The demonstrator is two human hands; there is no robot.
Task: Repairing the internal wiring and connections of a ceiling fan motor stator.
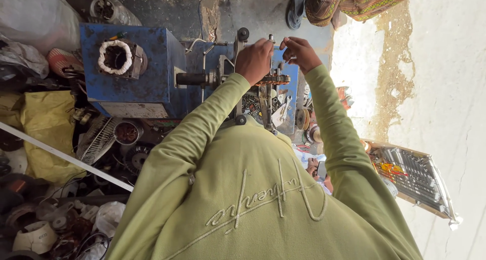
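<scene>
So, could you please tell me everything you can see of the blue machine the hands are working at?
The blue machine is a boxy metal body with worn, scuffed paint. A motor stator with white-wrapped windings sits on it. A dark shaft runs from its side to an upright metal frame, where a small chain shows. The left hand and right hand meet at a thin rod at the frame's far end. Clutter surrounds the machine.
</scene>
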